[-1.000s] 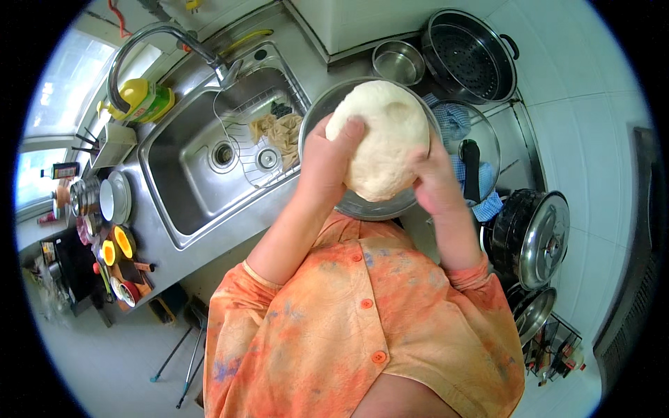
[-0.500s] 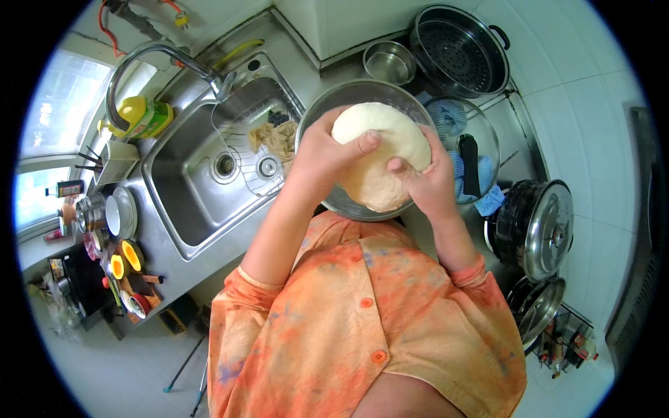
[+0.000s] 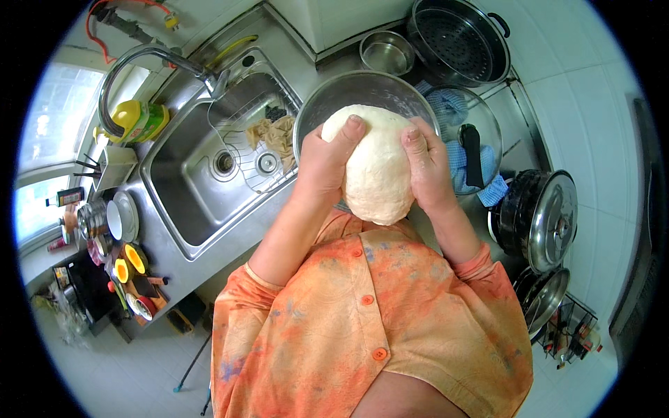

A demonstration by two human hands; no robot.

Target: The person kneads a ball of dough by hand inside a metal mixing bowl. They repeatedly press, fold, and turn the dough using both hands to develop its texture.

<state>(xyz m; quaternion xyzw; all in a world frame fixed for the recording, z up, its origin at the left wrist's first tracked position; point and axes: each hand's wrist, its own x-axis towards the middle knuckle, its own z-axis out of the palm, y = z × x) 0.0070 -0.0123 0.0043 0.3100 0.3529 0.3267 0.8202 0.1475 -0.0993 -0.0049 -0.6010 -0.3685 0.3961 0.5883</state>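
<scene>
A large pale lump of dough (image 3: 373, 181) is held between my two hands over a steel mixing bowl (image 3: 352, 89). My left hand (image 3: 327, 157) wraps the dough's left side, its thumb lying on the upper surface. My right hand (image 3: 428, 167) grips the right side, thumb also on top. The dough hangs over the bowl's near rim, hiding much of it. Just right of the bowl is a glass lid (image 3: 491, 139) with a black handle, over blue cloths (image 3: 453, 167).
A sink (image 3: 174, 174) with wire rack and faucet (image 3: 150, 50) lies left, beside a yellow jug (image 3: 143, 122), plates (image 3: 124, 216) and cut pumpkin (image 3: 136, 258). Behind stand a small pot (image 3: 387, 52) and steamer (image 3: 456, 42); lidded pot (image 3: 540, 216) at right.
The dough has been turned and squeezed into a longer upright lump, its bottom now nearer my body. My hands have shifted grip, with both thumbs now high on its sides.
</scene>
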